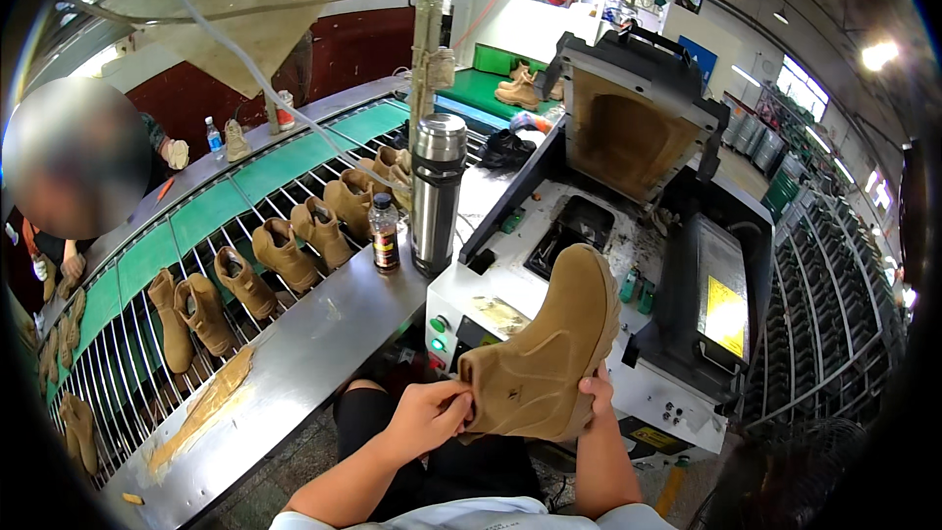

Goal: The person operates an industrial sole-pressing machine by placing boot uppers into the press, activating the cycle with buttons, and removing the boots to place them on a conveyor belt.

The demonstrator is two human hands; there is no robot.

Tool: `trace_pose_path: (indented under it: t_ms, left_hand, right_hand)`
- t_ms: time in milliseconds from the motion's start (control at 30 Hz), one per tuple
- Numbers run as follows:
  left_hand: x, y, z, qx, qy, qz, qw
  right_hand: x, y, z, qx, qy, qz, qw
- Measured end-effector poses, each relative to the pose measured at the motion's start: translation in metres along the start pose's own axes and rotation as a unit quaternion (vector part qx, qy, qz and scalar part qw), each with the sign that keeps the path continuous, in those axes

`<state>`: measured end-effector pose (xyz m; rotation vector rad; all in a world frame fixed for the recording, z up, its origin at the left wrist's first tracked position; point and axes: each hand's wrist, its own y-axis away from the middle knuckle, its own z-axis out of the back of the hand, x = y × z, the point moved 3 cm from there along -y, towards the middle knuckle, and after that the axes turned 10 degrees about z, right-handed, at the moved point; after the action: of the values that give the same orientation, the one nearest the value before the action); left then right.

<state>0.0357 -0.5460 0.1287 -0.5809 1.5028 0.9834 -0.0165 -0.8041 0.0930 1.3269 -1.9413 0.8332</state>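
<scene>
A tan boot [535,363] is held up in front of me, its toe pointing up and away and its opening toward my left. My left hand [432,417] pinches the rim of the boot's opening, with the fingers closed. Around the heel end, by the sole, my right hand [597,397] grips the boot; most of its fingers are hidden behind it. Just beyond the boot stands a white press machine [491,280] with a raised dark lid [628,128] and a black recess [579,226] below it.
Several tan boots [285,253] stand on a curved rack of metal bars [270,304] at left. On the steel ledge [324,334] are a thermos [438,196] and a small bottle [384,236]. A closed black cover [702,285] is at right. Another person [74,162] works at far left.
</scene>
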Motion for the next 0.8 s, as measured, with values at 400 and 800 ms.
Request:
trace_pose_path:
  t_ms: [400, 800]
  left_hand:
    - [0.062, -0.041, -0.015, -0.073, 0.415, 0.075, 0.904]
    - [0.214, -0.136, -0.002, -0.168, 0.360, -0.029, 0.917]
  right_hand:
    - [0.005, -0.030, -0.064, 0.159, 0.289, 0.032, 0.943]
    - [0.044, -0.130, -0.037, -0.078, 0.439, 0.093, 0.890]
